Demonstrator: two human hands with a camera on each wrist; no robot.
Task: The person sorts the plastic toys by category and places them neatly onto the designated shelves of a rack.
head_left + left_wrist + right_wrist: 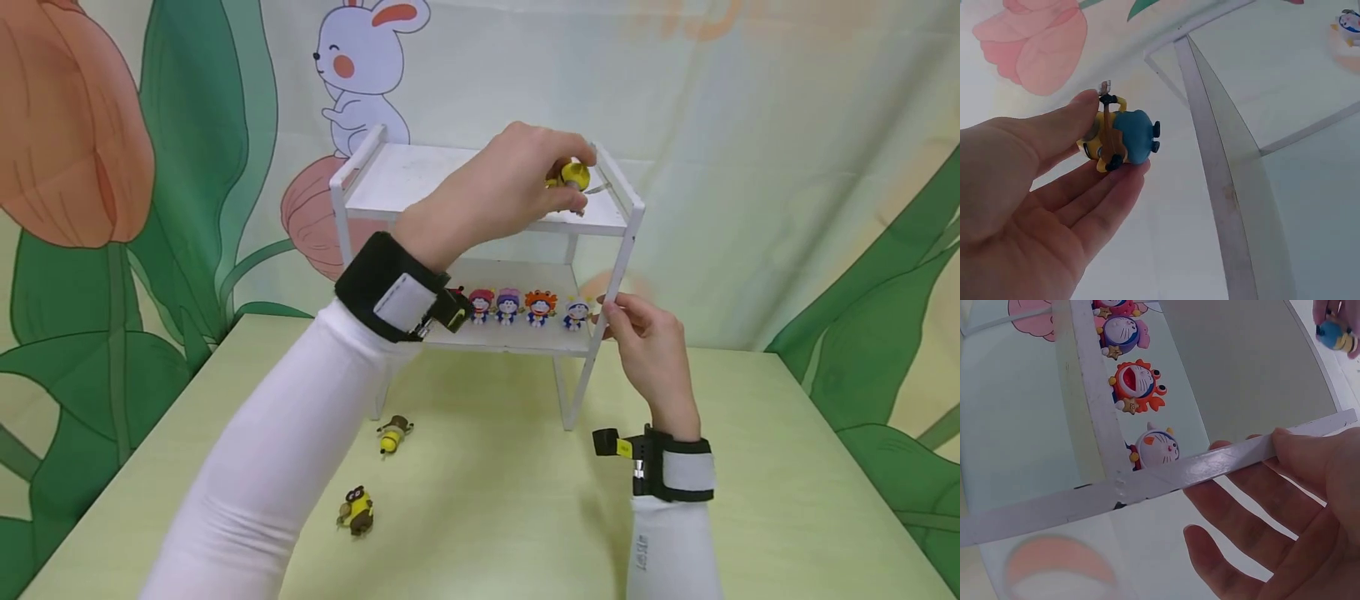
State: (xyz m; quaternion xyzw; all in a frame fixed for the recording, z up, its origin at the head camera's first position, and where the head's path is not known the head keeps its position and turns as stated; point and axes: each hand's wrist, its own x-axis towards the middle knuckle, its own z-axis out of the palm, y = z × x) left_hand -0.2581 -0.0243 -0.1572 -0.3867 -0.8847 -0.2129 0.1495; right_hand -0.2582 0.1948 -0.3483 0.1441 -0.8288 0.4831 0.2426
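My left hand (510,183) pinches a yellow minion figurine (574,176) between thumb and fingers, above the right end of the white rack's top shelf (427,177). In the left wrist view the minion (1136,139) lies sideways, its blue trousers and dark feet pointing right; a brown strap crosses its body. Lower down at the right, my right hand (654,354) holds the rack's front right post (621,258). The right wrist view shows the thumb and fingers of this hand (1310,506) around the post (1229,464).
Several cat-faced figurines in coloured hoods stand along the lower shelf, among them an orange crab one (540,307) and a white-hooded one (576,313). Two more minions, one farther back (393,435) and one nearer (357,510), lie on the green table (480,517) at left.
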